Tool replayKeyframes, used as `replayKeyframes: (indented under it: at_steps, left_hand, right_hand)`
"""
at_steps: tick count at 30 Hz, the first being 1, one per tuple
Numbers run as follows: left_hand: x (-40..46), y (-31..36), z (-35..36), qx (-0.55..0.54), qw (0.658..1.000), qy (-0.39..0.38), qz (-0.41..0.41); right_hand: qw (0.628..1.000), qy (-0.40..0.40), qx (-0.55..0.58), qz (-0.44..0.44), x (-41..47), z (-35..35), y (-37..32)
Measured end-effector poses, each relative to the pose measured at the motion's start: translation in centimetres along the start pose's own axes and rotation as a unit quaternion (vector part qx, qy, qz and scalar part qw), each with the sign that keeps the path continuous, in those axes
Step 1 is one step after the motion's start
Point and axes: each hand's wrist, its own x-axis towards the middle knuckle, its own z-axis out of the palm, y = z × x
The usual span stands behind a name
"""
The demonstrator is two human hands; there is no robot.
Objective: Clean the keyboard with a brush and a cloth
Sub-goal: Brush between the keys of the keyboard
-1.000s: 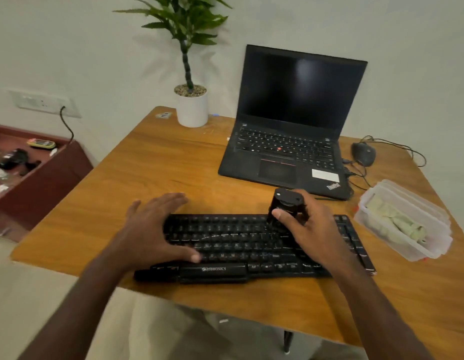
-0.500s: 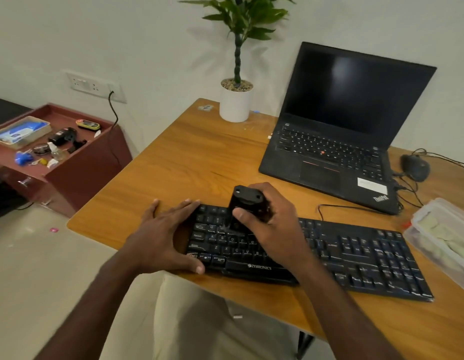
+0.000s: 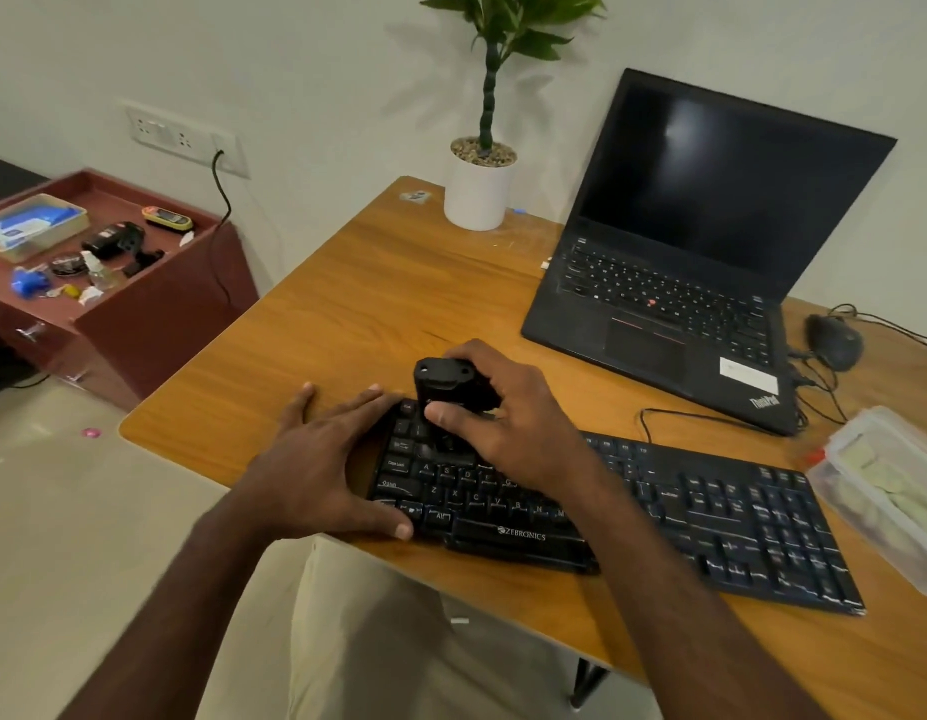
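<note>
A black keyboard lies along the front edge of the wooden desk. My right hand is shut on a chunky black brush, held upright with its bristle end down on the keys at the keyboard's upper left corner. My left hand lies flat with fingers spread against the keyboard's left end, thumb on the front edge by the bottom row. A clear plastic box at the right edge holds pale folded cloths.
An open black laptop stands behind the keyboard, with a mouse and cables to its right. A white potted plant sits at the desk's far corner. A red-brown side cabinet with small items stands on the left.
My right hand has carried the brush from the keyboard's middle to its left end. My left hand stayed at the left end, and the view swung left.
</note>
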Motion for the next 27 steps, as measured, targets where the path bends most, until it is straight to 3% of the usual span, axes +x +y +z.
replayKeyframes:
  at_steps: [6, 16, 27]
  left_hand:
    - [0.1, -0.1, 0.0, 0.003, 1.000, -0.001, 0.004]
    - [0.2, -0.1, -0.1, 0.002, 1.000, -0.010, -0.017]
    - [0.2, -0.3, 0.2, 0.001, 1.000, 0.011, 0.013]
  right_hand:
    - [0.997, 0.043, 0.065, -0.027, 0.8, 1.3, -0.6]
    - [0.998, -0.021, 0.048, -0.029, 1.0, 0.4, 0.5]
    - [0.996, -0.013, 0.068, -0.058, 2.2, 2.9, -0.3]
